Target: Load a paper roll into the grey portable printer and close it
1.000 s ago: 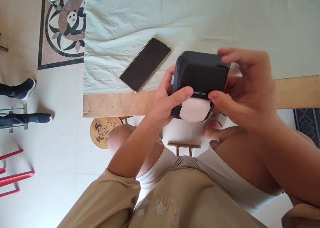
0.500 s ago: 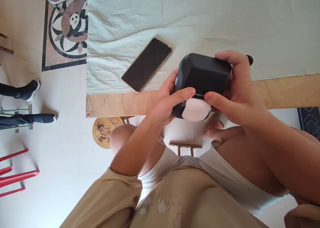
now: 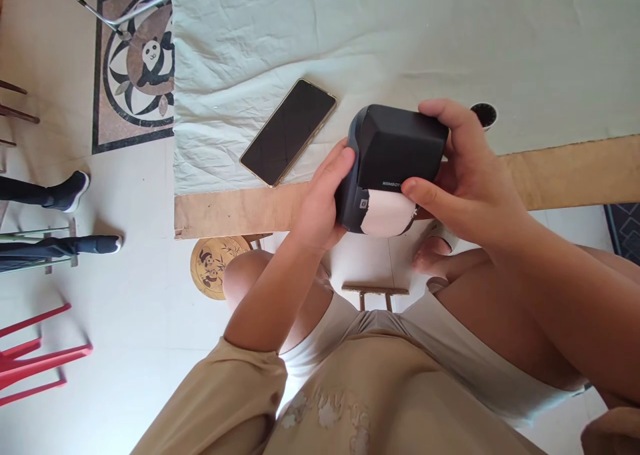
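Both my hands hold a small black label printer [image 3: 395, 152] above the near edge of the table. A white paper roll [image 3: 386, 214] shows in its open lower end. My left hand [image 3: 320, 202] grips the printer's left side, thumb along its edge. On the right side, my right hand [image 3: 463, 175] wraps the body with fingers over the top and the thumb by the paper roll. A black smartphone [image 3: 287, 130] lies screen up on the cloth, just left of the printer.
A wrinkled pale cloth [image 3: 400, 35] covers the wooden table [image 3: 235, 208]. A small dark round object [image 3: 484, 114] lies on the cloth behind my right hand. Another person's feet [image 3: 75, 188] stand at the far left near red bars [image 3: 35, 362]. A panda floor mat [image 3: 135, 62] lies beyond.
My left thumb has slid off the printer's front to its left side. My right hand has closed around the printer's right side, and the printer has tilted slightly, showing more of the paper roll.
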The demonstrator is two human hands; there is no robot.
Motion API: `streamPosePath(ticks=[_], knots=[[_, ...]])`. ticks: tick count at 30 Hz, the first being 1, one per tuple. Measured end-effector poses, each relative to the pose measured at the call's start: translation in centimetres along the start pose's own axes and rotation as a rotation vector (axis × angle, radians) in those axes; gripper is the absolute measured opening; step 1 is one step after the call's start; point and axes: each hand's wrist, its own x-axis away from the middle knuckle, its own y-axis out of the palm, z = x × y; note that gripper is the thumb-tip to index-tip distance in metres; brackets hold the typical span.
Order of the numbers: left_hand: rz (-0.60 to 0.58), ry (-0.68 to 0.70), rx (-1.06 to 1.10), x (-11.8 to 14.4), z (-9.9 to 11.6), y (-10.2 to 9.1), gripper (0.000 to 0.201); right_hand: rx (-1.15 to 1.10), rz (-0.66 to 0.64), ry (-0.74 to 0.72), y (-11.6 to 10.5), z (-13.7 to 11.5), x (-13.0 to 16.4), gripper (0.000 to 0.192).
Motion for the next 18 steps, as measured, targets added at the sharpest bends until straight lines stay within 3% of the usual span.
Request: streamPosePath(ticks=[10, 14, 18], knots=[[0.087, 0.052, 0.027, -0.9, -0.6, -0.1, 0.043, 0.233, 0.002, -0.181, -2.0, -2.8, 0.5, 0.085], [0.035, 0.009, 0.042, -0.9, -0.3, 0.0, 0.039, 0.312, 0.138, -0.177, -2.0, -3.8, 0.7, 0.074], [-0.061, -0.043, 0.051, -0.2, 0.1, 0.2, 0.051, 0.291, 0.37, -0.166, -1.6, -4.7, 0.4, 0.047]])
